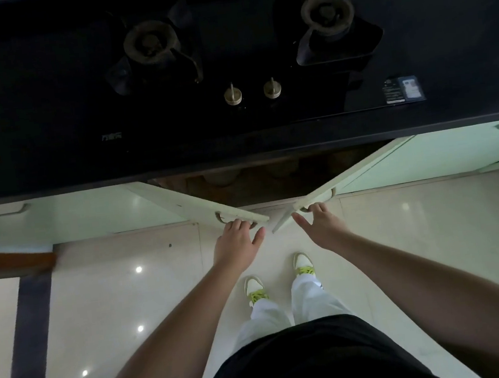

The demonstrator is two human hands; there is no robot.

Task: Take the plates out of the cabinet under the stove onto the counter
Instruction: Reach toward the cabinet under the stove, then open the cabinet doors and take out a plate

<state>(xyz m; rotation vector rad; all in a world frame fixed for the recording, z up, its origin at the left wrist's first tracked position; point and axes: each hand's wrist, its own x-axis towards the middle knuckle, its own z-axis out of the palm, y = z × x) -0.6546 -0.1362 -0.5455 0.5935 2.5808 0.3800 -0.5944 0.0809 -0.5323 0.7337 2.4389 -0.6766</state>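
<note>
Inside the cabinet under the stove, only dim rounded shapes could be made out; plates could not be told for certain. Both doors were swung half open. The left hand was hooked on the left door's handle, the right hand on the right door's. The desk lay in deep shadow.

Glossy floor tiles, glossy black stove glass.
</note>
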